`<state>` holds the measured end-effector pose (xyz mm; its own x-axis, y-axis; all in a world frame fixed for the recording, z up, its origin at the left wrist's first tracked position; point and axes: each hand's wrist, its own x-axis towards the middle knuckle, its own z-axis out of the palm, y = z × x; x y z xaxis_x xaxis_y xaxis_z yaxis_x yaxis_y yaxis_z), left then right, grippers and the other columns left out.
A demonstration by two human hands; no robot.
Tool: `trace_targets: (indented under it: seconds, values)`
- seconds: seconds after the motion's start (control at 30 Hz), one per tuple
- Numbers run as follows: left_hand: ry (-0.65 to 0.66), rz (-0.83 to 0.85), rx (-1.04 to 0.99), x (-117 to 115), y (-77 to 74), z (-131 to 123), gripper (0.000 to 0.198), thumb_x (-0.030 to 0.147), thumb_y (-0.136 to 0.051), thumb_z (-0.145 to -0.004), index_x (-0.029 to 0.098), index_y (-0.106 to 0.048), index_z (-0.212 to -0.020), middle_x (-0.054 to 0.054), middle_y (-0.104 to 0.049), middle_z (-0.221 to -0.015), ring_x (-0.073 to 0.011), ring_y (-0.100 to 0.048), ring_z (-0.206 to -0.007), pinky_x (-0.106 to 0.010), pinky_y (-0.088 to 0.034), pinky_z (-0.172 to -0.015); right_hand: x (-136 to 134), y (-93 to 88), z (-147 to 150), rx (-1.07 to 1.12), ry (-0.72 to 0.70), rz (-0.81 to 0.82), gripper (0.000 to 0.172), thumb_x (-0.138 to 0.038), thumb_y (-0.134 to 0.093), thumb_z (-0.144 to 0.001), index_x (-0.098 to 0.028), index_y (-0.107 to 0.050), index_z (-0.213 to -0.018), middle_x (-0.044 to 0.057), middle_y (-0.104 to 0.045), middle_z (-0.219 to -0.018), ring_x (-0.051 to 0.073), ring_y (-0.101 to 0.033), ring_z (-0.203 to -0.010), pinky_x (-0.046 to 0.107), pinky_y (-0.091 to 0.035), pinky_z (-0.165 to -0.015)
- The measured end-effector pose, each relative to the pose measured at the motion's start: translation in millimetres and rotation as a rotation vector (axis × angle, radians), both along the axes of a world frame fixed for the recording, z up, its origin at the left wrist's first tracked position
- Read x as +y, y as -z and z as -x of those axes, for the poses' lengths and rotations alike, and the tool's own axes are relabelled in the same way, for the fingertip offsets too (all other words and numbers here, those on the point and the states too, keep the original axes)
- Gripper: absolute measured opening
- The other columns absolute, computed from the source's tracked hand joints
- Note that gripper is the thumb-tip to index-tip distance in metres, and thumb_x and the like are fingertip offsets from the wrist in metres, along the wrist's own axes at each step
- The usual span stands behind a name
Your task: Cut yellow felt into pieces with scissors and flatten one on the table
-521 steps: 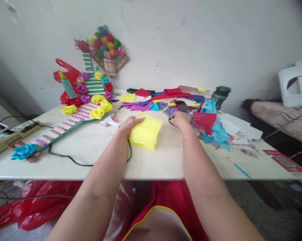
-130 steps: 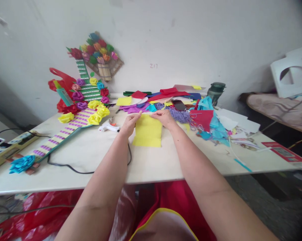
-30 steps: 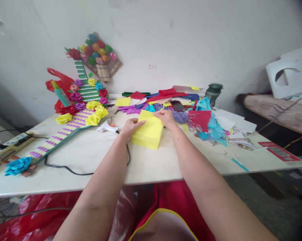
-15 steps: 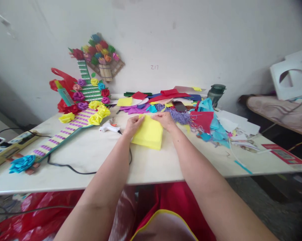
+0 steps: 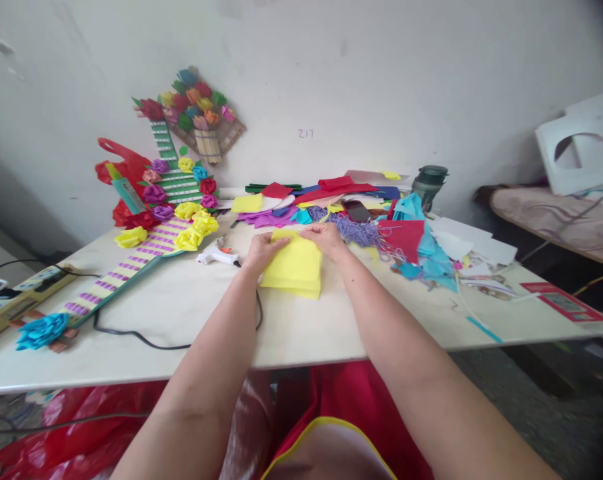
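Between my hands is a folded yellow crepe paper sheet (image 5: 294,265), held just above the table by its far edge. My left hand (image 5: 265,251) pinches the far left corner, thumb on top. My right hand (image 5: 324,239) grips the far right corner the same way. The near edges of the paper hang in slightly offset layers. Left of my left hand lies a white glue gun (image 5: 217,253), its black cord running under my left forearm. Beyond my hands sits a pile of coloured paper with a yellow piece (image 5: 247,203) and a red piece (image 5: 277,191).
At left lies a guitar-shaped craft (image 5: 126,270) with paper flowers, near a power strip (image 5: 24,293). Purple shredded strips (image 5: 356,230), a phone (image 5: 356,211), a dark bottle (image 5: 429,185) and blue scraps (image 5: 434,260) lie to the right. A flower basket craft (image 5: 208,143) leans on the wall.
The yellow paper has shifted slightly, and its layers now show more offset at the near edge. Both hands keep their hold at the far corners. The view has moved a little.
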<state>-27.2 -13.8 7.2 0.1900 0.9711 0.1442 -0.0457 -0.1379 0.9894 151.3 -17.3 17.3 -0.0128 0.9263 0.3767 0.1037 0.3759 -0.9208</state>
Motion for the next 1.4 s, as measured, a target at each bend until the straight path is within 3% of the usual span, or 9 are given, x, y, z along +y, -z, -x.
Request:
trace_targets:
  seconds: [0.17,0.27,0.4,0.6,0.8,1.03,1.4]
  values:
    - [-0.071,-0.064,-0.112,5.4,0.2,4.0,0.039,0.039,-0.078,-0.054,0.014,-0.068,-0.082,-0.006,-0.069,-0.071,-0.0202,-0.065,-0.063,-0.031,-0.053,-0.060,0.3,0.6,-6.5,0.100,0.017,0.041,0.048,-0.063,-0.055,-0.069,-0.016,-0.058,-0.059,-0.002,-0.050,-0.045,0.008,-0.044,-0.042,0.021,-0.034,-0.043]
    - [-0.098,-0.106,-0.172,11.0,2.6,6.7,0.040,0.038,-0.079,-0.053,0.014,-0.067,-0.083,-0.004,-0.068,-0.068,-0.0192,-0.065,-0.062,-0.029,-0.052,-0.060,3.6,4.3,-11.5,0.156,-0.080,0.117,0.056,-0.068,-0.045,-0.073,-0.016,-0.061,-0.065,0.003,-0.058,-0.053,0.010,-0.047,-0.044,0.021,-0.033,-0.039]
    - [-0.132,-0.135,-0.232,13.5,3.3,5.8,0.038,0.037,-0.079,-0.052,0.013,-0.068,-0.080,-0.004,-0.068,-0.067,-0.0190,-0.064,-0.060,-0.030,-0.052,-0.059,4.5,7.7,-10.7,0.182,-0.195,0.179,0.051,-0.062,-0.050,-0.074,-0.015,-0.066,-0.083,0.007,-0.067,-0.075,0.013,-0.057,-0.057,0.022,-0.039,-0.045]
    - [-0.171,-0.147,-0.274,10.2,0.5,0.1,0.042,0.041,-0.079,-0.050,0.013,-0.067,-0.080,-0.004,-0.068,-0.067,-0.0205,-0.065,-0.064,-0.030,-0.051,-0.061,-0.7,8.2,5.4,0.221,-0.200,0.273,0.044,-0.053,-0.064,-0.067,-0.014,-0.065,-0.088,0.006,-0.068,-0.073,0.016,-0.062,-0.063,0.027,-0.048,-0.060]
    - [-0.226,-0.161,-0.292,13.5,2.4,-1.9,0.040,0.041,-0.077,-0.053,0.013,-0.067,-0.080,-0.004,-0.068,-0.069,-0.0213,-0.065,-0.068,-0.030,-0.051,-0.064,6.0,14.0,11.6,0.040,0.009,0.173,0.035,-0.050,-0.067,-0.063,-0.016,-0.061,-0.071,-0.001,-0.059,-0.055,0.014,-0.056,-0.056,0.025,-0.044,-0.055]
    - [-0.323,-0.219,-0.221,10.4,0.7,-5.4,0.036,0.042,-0.073,-0.057,0.014,-0.066,-0.077,-0.003,-0.068,-0.070,-0.0207,-0.065,-0.073,-0.028,-0.051,-0.066,5.9,7.0,9.9,-0.293,0.264,-0.079,0.048,-0.061,-0.056,-0.063,-0.019,-0.038,-0.047,-0.006,-0.030,-0.045,0.008,-0.029,-0.048,0.023,-0.024,-0.047]
    - [-0.325,-0.110,-0.289,9.5,1.8,-11.3,0.040,0.043,-0.074,-0.055,0.014,-0.065,-0.081,-0.005,-0.069,-0.076,-0.0212,-0.066,-0.077,-0.028,-0.052,-0.067,4.3,1.6,7.8,-0.295,0.283,-0.166,0.052,-0.061,-0.053,-0.065,-0.021,-0.025,-0.047,-0.006,-0.021,-0.050,0.008,-0.024,-0.052,0.024,-0.022,-0.049]
